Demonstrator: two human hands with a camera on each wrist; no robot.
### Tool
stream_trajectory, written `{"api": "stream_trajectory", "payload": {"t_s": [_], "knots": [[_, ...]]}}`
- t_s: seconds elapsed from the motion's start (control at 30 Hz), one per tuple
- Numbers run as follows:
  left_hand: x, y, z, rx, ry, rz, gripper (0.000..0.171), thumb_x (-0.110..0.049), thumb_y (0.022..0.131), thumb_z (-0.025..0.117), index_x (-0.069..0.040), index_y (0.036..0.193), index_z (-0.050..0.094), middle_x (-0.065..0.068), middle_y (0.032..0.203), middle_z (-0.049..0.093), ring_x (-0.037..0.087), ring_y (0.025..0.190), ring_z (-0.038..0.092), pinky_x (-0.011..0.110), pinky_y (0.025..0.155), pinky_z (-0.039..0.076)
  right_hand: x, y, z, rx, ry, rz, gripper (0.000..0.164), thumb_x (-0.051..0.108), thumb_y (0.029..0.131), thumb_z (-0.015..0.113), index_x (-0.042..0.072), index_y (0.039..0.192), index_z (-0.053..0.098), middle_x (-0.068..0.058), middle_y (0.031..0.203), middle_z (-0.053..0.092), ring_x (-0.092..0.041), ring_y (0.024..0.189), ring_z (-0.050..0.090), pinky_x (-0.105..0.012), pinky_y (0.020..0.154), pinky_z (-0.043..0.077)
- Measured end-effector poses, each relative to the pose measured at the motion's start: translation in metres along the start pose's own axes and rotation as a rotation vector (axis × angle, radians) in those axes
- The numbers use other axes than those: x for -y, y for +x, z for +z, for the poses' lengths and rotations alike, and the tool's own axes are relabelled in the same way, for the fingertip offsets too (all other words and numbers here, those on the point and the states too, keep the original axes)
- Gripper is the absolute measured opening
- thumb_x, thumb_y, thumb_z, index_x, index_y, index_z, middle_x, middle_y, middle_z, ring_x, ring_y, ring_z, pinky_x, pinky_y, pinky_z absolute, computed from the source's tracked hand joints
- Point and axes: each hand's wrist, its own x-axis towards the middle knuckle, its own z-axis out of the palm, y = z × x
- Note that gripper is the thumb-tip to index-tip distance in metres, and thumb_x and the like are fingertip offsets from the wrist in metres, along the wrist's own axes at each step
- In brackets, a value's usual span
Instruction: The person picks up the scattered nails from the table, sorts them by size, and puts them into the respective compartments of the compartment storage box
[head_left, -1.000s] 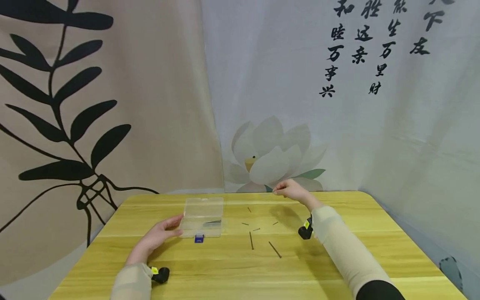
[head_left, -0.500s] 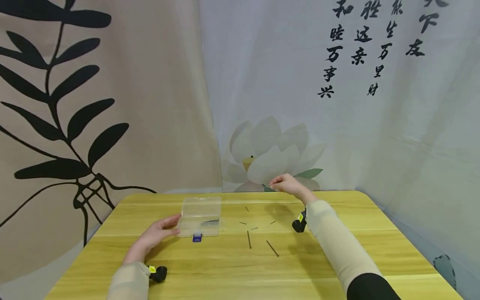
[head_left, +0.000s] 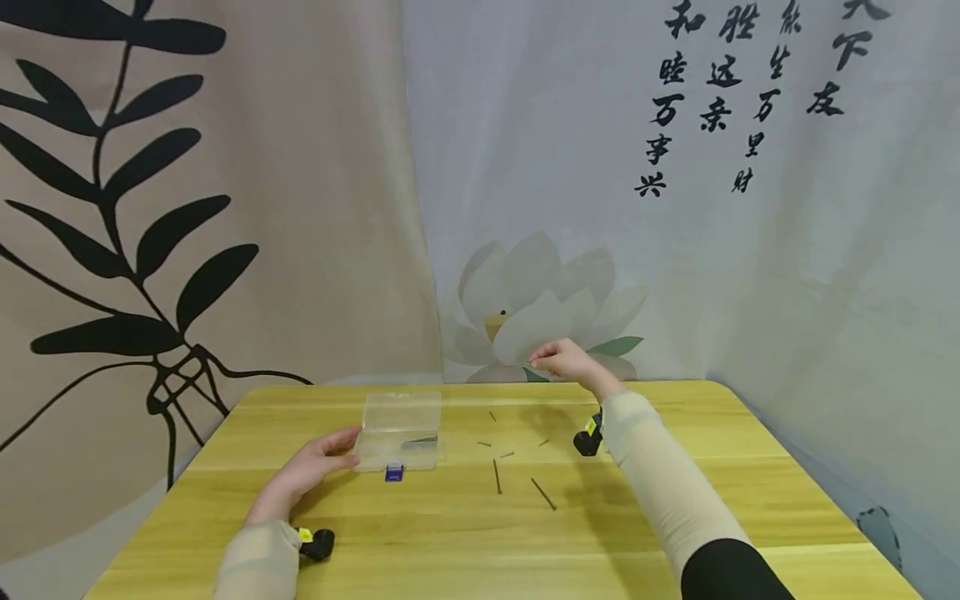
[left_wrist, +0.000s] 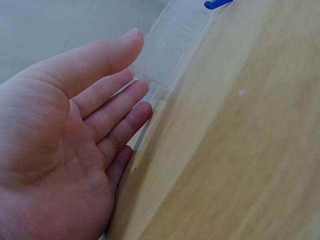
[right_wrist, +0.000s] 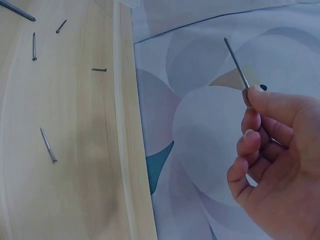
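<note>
A clear plastic box (head_left: 401, 410) lies on the table with its lid folded back, a blue latch (head_left: 394, 473) at its front and a few dark nails (head_left: 420, 442) inside. My left hand (head_left: 318, 462) rests at the box's left side, thumb near the front corner and fingers fairly straight; in the left wrist view, fingertips meet the end of the box (left_wrist: 167, 47). Between thumb and fingers, my right hand (right_wrist: 280, 145) pinches a nail (right_wrist: 236, 62), point up. That hand (head_left: 566, 362) is raised above the table's far edge.
Several nails lie scattered right of the box, among them two longer ones (head_left: 497, 477) (head_left: 543, 493) nearer the front and a short one (right_wrist: 48, 145). The wooden table (head_left: 420, 550) ends at a printed cloth backdrop (head_left: 555, 275) just behind my right hand.
My right hand has risen slightly and shifted left with the nail. My left hand stays by the box; the view itself has shifted a little.
</note>
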Motion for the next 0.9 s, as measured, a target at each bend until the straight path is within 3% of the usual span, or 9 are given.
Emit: {"api": "stream_trajectory", "payload": {"t_s": [0.27,0.37,0.47,0.57,0.7,0.8,0.9], "knots": [[0.002,0.0,0.001,-0.025,0.004,-0.001,0.067,-0.025,0.092,0.068,-0.003,0.148,0.038,0.024,0.147,0.039,0.042,0.134,0.034,0.06,0.109,0.025,0.001,0.008,0.006,0.02,0.002,-0.001,0.023,0.012,0.097,0.058,-0.003,0.112,0.068,0.001,0.064,0.048,-0.014,0.054,0.036,-0.032,0.059,0.037],[0.002,0.001,0.003,-0.033,0.004,0.001,0.067,-0.025,0.092,0.069,-0.002,0.147,0.039,0.024,0.146,0.04,0.043,0.134,0.035,0.06,0.109,0.025,-0.001,0.011,0.011,0.027,0.008,-0.003,0.022,0.013,0.097,0.059,-0.002,0.111,0.068,-0.001,0.075,0.056,-0.013,0.06,0.042,-0.031,0.062,0.041],[0.003,0.001,0.004,-0.042,-0.003,0.002,0.067,-0.025,0.091,0.069,-0.002,0.147,0.04,0.024,0.146,0.041,0.042,0.134,0.035,0.059,0.109,0.025,0.0,0.014,0.018,0.033,0.011,-0.015,0.023,0.013,0.096,0.06,-0.001,0.111,0.069,-0.008,0.097,0.065,-0.013,0.07,0.046,-0.028,0.065,0.043],[0.003,0.001,0.004,-0.046,-0.016,-0.004,0.066,-0.023,0.091,0.069,-0.003,0.147,0.04,0.024,0.146,0.04,0.042,0.134,0.035,0.059,0.109,0.024,0.001,0.017,0.025,0.046,0.015,-0.02,0.024,0.015,0.097,0.06,-0.001,0.112,0.068,-0.013,0.111,0.065,-0.014,0.071,0.047,-0.028,0.065,0.044],[0.003,0.0,0.003,-0.039,-0.008,0.001,0.065,-0.022,0.092,0.068,-0.002,0.147,0.039,0.024,0.147,0.039,0.043,0.134,0.035,0.06,0.108,0.025,0.004,0.021,0.035,0.069,0.019,-0.023,0.025,0.015,0.097,0.06,-0.002,0.113,0.067,-0.016,0.098,0.064,-0.016,0.062,0.04,-0.029,0.06,0.041],[0.004,0.001,0.003,-0.04,-0.013,0.008,0.064,-0.022,0.092,0.068,-0.002,0.147,0.04,0.023,0.148,0.039,0.043,0.134,0.035,0.06,0.108,0.026,0.009,0.023,0.041,0.068,0.01,-0.019,0.024,0.016,0.097,0.06,0.0,0.113,0.068,-0.011,0.099,0.065,-0.017,0.071,0.05,-0.032,0.069,0.048],[0.006,0.001,0.002,-0.038,-0.015,0.013,0.065,-0.023,0.092,0.068,-0.002,0.147,0.04,0.023,0.147,0.039,0.042,0.134,0.035,0.059,0.108,0.025,0.013,0.024,0.046,0.062,0.006,-0.008,0.022,0.017,0.096,0.061,0.003,0.111,0.07,-0.008,0.111,0.066,-0.021,0.096,0.059,-0.039,0.086,0.05]]}}
